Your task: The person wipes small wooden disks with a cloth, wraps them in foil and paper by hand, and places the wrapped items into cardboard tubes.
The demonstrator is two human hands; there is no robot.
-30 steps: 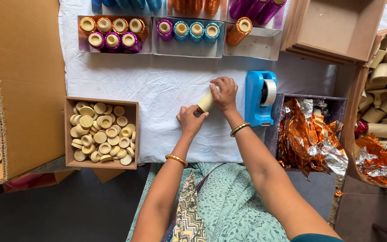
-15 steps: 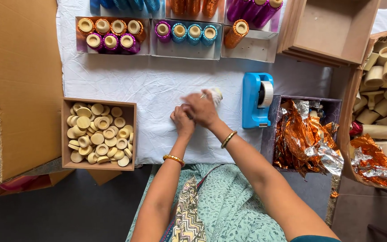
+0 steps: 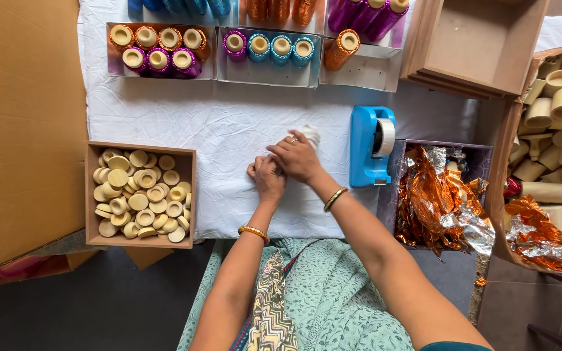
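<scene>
My right hand (image 3: pixel 297 156) lies low on the white cloth (image 3: pixel 229 123), fingers closed over a small pale wooden piece (image 3: pixel 309 134) whose end shows past the fingertips. My left hand (image 3: pixel 267 179) is tucked against it from the near side, fingers curled under the right palm onto the same piece. Most of the piece is hidden by the hands. A blue tape dispenser (image 3: pixel 367 146) stands just right of my right hand.
A brown box of several pale wooden caps (image 3: pixel 141 195) sits left of the hands. Trays of foil-wrapped spools (image 3: pixel 164 49) line the far edge. A box of orange and silver foil (image 3: pixel 440 201) and a carton of bare wooden cups (image 3: pixel 561 130) are on the right.
Both hands have come down from beside the tape dispenser to the cloth and shifted slightly toward me, with the wooden piece now mostly covered by the right hand.
</scene>
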